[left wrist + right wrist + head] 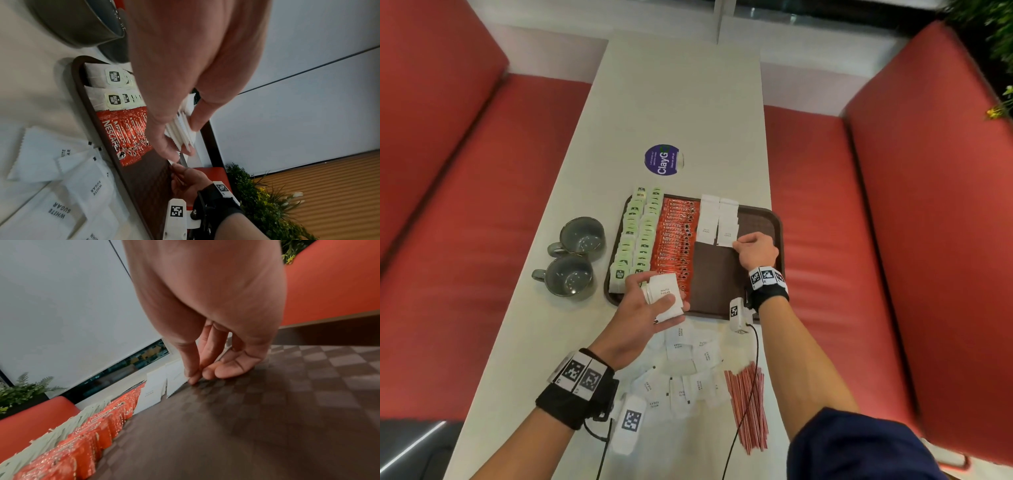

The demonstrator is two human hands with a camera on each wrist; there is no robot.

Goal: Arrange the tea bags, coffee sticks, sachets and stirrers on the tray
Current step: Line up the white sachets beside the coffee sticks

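A brown tray [777, 219] holds two columns of green tea bags [637, 233], a band of red coffee sticks [676, 236] and two columns of white sugar sachets [717, 219]. My right hand [736, 244] is low over the tray; its thumb and fingertips pinch the near corner of the front sachet [176, 374] in the right column. My left hand [654, 301] hovers over the tray's near left corner and grips a stack of sugar sachets [183, 134]. More loose sachets [688, 363] and red stirrers [748, 407] lie on the table near me.
Two grey mugs [582, 236] [570, 275] stand left of the tray. A round blue sticker [662, 160] marks the white table beyond it. Red benches [859, 240] run along both sides. The tray's near right part [246, 418] is bare.
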